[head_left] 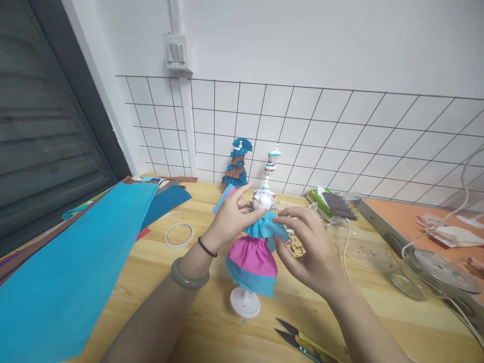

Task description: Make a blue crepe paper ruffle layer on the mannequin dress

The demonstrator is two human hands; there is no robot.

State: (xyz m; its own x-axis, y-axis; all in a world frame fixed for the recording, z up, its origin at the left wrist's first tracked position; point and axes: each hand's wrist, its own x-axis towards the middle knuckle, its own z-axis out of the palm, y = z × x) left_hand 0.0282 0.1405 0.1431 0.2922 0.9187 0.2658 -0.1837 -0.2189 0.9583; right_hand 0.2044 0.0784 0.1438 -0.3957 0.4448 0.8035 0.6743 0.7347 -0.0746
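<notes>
A small white doll figure [263, 200] stands on a round white base [245, 302]. It wears a gathered pink skirt [254, 256] with a light-blue hem. Around its upper body sits a pleated light-blue crepe-paper strip [278, 225], its loose end hanging to the right. My left hand [231, 216] is closed at the figure's left side, thumb pressed on the strip below the head and fingers partly hidden behind. At the strip's loose end, my right hand [304, 242] has its fingertips and thumb about the paper. Yellow-handled thread snips [298, 340] lie in front.
Blue paper sheets [94, 252] cover the left side. A tape ring [179, 235] lies near them. Behind stand a blue-and-brown ruffled figure [238, 164] and a white ornamented figure [270, 164]. To the right are a clear spool [440, 272], a white cable [346, 247] and an orange board [408, 217].
</notes>
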